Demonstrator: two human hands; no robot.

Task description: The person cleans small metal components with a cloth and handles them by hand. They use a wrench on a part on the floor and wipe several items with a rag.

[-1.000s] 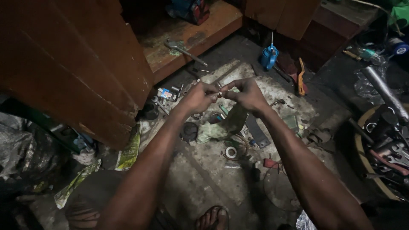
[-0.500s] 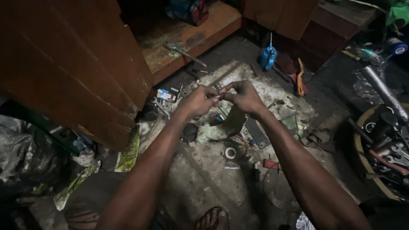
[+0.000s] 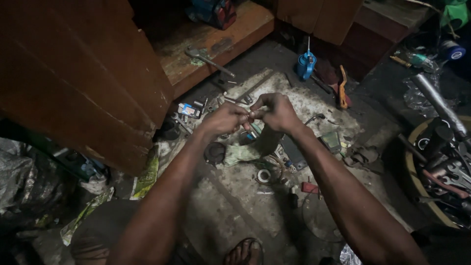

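Evidently light, stiff and easy to drop, the small metal part (image 3: pixel 251 114) sits above the littered floor (image 3: pixel 235 196), pinched between left hand (image 3: pixel 223 119) and right hand (image 3: pixel 277 112), best held by fingertips.

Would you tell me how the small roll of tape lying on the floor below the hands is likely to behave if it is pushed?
The tape roll lies flat on its side, so it would probably slide rather than roll. It looks small and hollow, so likely light. The gritty floor and the scattered small parts around it may snag it.
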